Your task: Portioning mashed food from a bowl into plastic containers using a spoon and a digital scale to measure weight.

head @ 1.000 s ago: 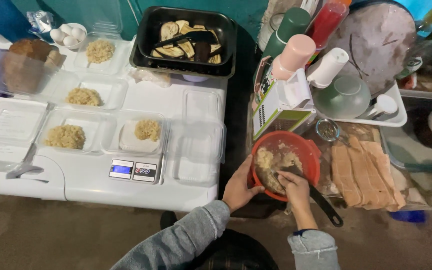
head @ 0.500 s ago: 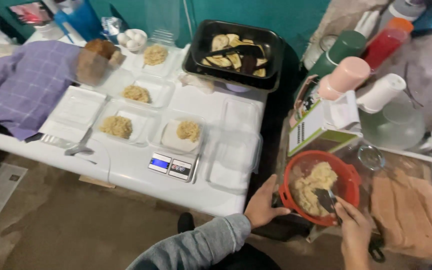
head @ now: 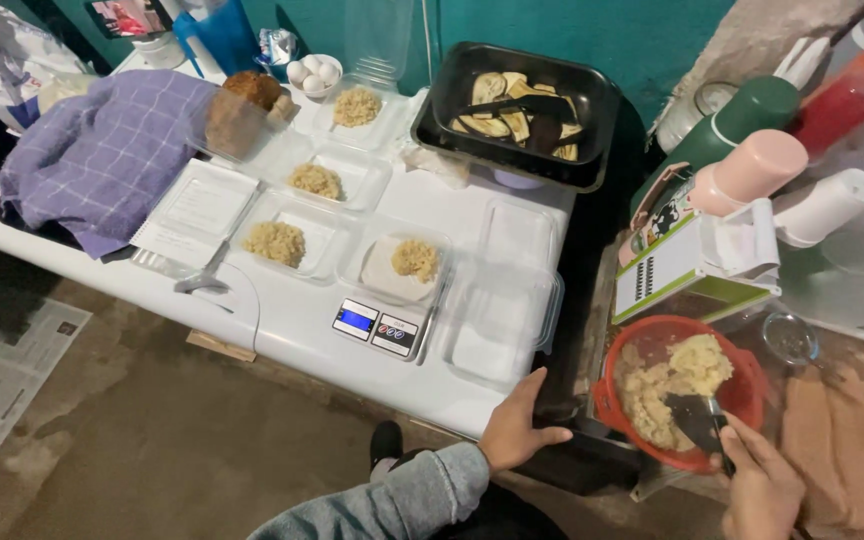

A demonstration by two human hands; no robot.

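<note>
My right grip (head: 764, 490) is pinching a dark spatula (head: 697, 420) in the red bowl (head: 614, 400) of mash; left grip (head: 514, 428) spread flat on the white table (head: 292, 330) edge.

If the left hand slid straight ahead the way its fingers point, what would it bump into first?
The left hand points toward the right, so it would probably meet the red bowl of mash first. A dark gap lies between them, and depth there is hard to judge.

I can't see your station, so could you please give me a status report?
Right hand holds spatula in red bowl of mash. Left hand on table edge.
</note>
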